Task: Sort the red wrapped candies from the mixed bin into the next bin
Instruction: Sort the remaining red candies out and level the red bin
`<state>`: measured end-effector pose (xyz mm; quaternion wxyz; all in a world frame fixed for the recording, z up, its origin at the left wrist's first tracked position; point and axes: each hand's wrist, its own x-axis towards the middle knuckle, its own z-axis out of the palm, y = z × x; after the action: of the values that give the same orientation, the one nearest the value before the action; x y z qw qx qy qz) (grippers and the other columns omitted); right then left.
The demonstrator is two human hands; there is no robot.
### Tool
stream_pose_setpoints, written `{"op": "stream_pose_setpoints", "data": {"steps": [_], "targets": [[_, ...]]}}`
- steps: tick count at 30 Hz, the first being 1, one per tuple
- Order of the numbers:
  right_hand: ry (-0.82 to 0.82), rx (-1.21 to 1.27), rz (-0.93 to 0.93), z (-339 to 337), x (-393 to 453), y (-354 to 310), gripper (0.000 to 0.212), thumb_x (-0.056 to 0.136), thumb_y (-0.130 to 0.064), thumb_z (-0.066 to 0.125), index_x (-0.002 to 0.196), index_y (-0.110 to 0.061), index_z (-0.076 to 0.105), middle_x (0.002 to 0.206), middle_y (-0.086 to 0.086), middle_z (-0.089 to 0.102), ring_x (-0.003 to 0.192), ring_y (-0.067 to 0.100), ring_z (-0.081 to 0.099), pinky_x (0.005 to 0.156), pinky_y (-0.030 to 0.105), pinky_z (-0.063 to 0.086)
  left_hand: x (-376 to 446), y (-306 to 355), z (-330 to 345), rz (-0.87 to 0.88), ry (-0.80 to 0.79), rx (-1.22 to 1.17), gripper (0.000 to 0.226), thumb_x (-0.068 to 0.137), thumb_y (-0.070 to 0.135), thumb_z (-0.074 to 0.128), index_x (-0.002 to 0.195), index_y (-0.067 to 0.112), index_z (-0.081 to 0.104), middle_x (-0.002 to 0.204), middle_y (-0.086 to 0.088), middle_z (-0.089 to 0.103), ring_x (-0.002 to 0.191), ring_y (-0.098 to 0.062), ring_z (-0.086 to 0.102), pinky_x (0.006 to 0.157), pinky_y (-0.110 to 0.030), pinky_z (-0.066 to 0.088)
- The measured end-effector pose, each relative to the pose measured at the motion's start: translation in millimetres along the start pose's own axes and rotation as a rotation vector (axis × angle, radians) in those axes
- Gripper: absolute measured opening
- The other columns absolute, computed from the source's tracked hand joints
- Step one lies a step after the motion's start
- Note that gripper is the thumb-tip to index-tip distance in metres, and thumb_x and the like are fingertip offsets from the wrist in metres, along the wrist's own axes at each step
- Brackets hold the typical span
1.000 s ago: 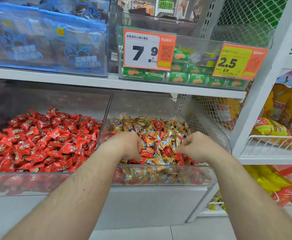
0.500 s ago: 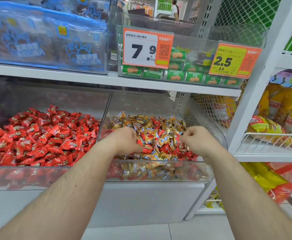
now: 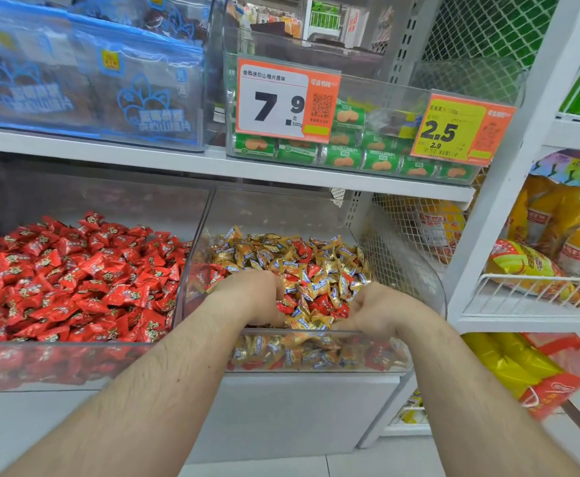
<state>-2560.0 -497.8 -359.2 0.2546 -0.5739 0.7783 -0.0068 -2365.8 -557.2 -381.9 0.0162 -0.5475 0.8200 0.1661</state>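
Left hand: the left hand point(image 3: 254, 297) sits at centre frame, inside the mixed bin point(image 3: 433, 280), back of the hand facing the camera. Fingers curl downward into the sweets; the fingertips are buried, so whether they pinch a wrapper cannot be told.
Right hand: the right hand point(image 3: 381, 309) sits just right of centre, also inside the mixed bin, near its front wall. Fingers curl inward and down onto the sweets; whether they have hold of anything cannot be told.
Spacing: the two hands are near each other, apart, with a patch of sweets between them.
Forearms: both reach up from the lower edge of the frame and cross the front rim of the mixed bin.
Red wrapped candies: several red wrapped candies point(image 3: 323, 301) lie scattered among the gold wrapped candies point(image 3: 316, 266), mostly between the hands and just beyond them.
Mixed bin: clear plastic, lower centre of the frame, filled mainly with gold wrappers.
Next bin: the next bin point(image 3: 58, 363), clear plastic, stands directly beside the mixed bin at lower left. It holds a heap of red candies point(image 3: 75, 280) only.
Upper shelf: a white shelf point(image 3: 178, 166) runs above both bins.
Price tags: a tag reading 7.9 point(image 3: 286, 99) at upper centre; a yellow tag reading 2.5 point(image 3: 460, 130) at upper right.
Green packs: rows of green packs point(image 3: 343, 158) lie behind the tags.
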Motion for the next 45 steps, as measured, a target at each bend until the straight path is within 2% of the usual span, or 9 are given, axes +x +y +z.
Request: {"op": "stream_pose_setpoints", "data": {"steps": [3,6,10,14,22,26,31,37,45], "targets": [[-0.011,-0.003,-0.048,0,2,-1,0.008,0.084,-0.012,0.066,0.087,-0.004,0.067,0.079,0.006,0.059,0.074,0.019,0.052,0.073,0.033,0.052,2,3,2,-0.023,0.032,-0.046,0.035,0.085,0.036,0.073,0.117,0.025,0.064,0.118,0.001,0.063,0.103,-0.021,0.061,0.088,-0.038,0.054],[-0.008,0.059,-0.054,1,2,3,0.014,0.081,0.000,0.057,0.080,-0.011,0.065,0.078,0.005,0.056,0.074,0.017,0.051,0.069,0.029,0.047,2,3,3,-0.027,0.075,-0.056,0.027,0.085,0.035,0.073,0.107,0.023,0.065,0.106,0.002,0.065,0.093,-0.020,0.062,0.081,-0.035,0.055],[0.128,0.236,-0.092,-6,-3,12,0.016,0.084,-0.001,0.067,0.073,-0.013,0.071,0.071,-0.006,0.062,0.067,0.010,0.054,0.059,0.022,0.043,-6,-3,-4,-0.041,0.162,-0.340,0.021,0.085,0.037,0.068,0.089,0.018,0.060,0.073,0.003,0.059,0.064,-0.014,0.054,0.056,-0.025,0.041],[0.259,0.503,-0.123,-8,-5,15,0.013,0.093,-0.005,0.061,0.082,-0.013,0.063,0.071,-0.002,0.056,0.061,0.014,0.047,0.056,0.026,0.036,-24,-1,-22,-0.019,0.290,-0.785,0.025,0.089,0.037,0.063,0.085,0.015,0.052,0.070,0.000,0.057,0.056,-0.012,0.045,0.051,-0.025,0.035],[0.474,0.731,-0.060,-13,20,6,0.016,0.093,-0.004,0.043,0.083,-0.010,0.055,0.068,0.007,0.057,0.050,0.016,0.044,0.045,0.027,0.033,-27,-6,-28,-0.031,0.395,-0.868,0.023,0.082,0.010,0.062,0.080,0.018,0.041,0.066,-0.006,0.049,0.037,-0.010,0.028,0.037,-0.018,0.024],[0.505,0.374,0.054,-20,57,8,0.020,0.092,-0.018,0.049,0.077,-0.011,0.061,0.070,0.004,0.060,0.060,0.021,0.053,0.056,0.027,0.042,-17,1,-21,0.004,0.327,-0.793,0.022,0.083,0.008,0.063,0.081,0.018,0.043,0.058,0.003,0.040,0.036,-0.007,0.029,0.035,-0.017,0.024],[0.271,-0.098,0.059,-14,88,10,0.025,0.085,-0.017,0.058,0.106,-0.021,0.070,0.105,0.002,0.070,0.073,0.018,0.068,0.078,0.035,0.059,-7,6,-19,0.025,0.309,-0.744,0.024,0.083,0.009,0.065,0.080,0.020,0.044,0.068,0.003,0.043,0.047,-0.011,0.035,0.037,-0.016,0.027],[0.382,-0.094,0.072,-16,87,12,0.014,0.088,-0.025,0.060,0.089,-0.021,0.073,0.082,0.001,0.071,0.072,0.022,0.068,0.072,0.037,0.059,-9,8,-21,0.063,0.311,-0.720,0.024,0.082,0.013,0.069,0.083,0.019,0.046,0.082,0.001,0.054,0.049,-0.011,0.043,0.045,-0.021,0.033],[0.514,0.268,-0.171,-37,12,-31,0.025,0.089,-0.025,0.060,0.071,-0.018,0.076,0.064,0.000,0.071,0.062,0.019,0.067,0.057,0.029,0.053,-46,-15,-43,0.079,0.404,-0.870,0.024,0.082,0.013,0.069,0.085,0.019,0.046,0.054,-0.005,0.065,0.034,-0.011,0.041,0.038,-0.017,0.031]]}}
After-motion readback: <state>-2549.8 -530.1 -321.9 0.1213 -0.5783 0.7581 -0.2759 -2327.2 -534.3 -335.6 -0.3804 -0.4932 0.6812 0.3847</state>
